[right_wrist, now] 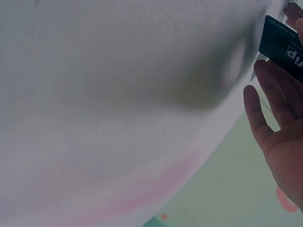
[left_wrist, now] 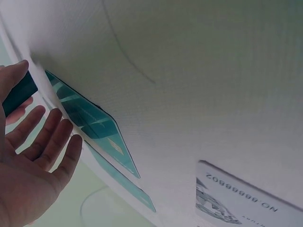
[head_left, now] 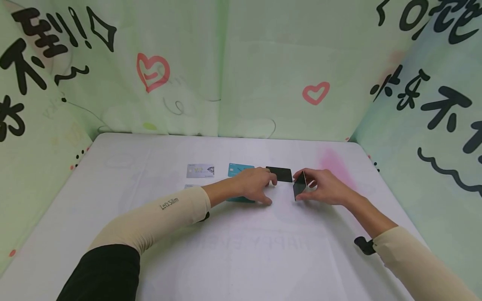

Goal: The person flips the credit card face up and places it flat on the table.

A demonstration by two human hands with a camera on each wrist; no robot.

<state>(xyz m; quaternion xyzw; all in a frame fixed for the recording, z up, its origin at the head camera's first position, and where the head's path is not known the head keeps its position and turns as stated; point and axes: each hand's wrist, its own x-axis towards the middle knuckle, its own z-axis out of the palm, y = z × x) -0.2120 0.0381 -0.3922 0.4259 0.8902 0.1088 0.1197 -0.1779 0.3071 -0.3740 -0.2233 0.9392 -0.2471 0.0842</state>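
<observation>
In the head view my right hand [head_left: 326, 187] pinches a dark VIP card [head_left: 299, 187] between thumb and fingers, tilted steeply on edge over the table. The right wrist view shows white lettering on this card [right_wrist: 283, 46]. My left hand [head_left: 253, 184] holds nothing, its fingers spread and slightly bent. Its fingertips are near a black card [head_left: 281, 174] lying flat just beyond them. Beneath and behind that hand lie two teal cards, a far one [head_left: 238, 169] and a near one [head_left: 241, 200], both partly covered by it.
A silver VIP card [head_left: 200, 170] lies to the left in the back row. Nearer, another pale card [head_left: 190, 185] is mostly hidden by the left sleeve [head_left: 162, 213]. The white table [head_left: 241, 259] ends at green fabric walls [head_left: 260, 83] with dark writing and red hearts.
</observation>
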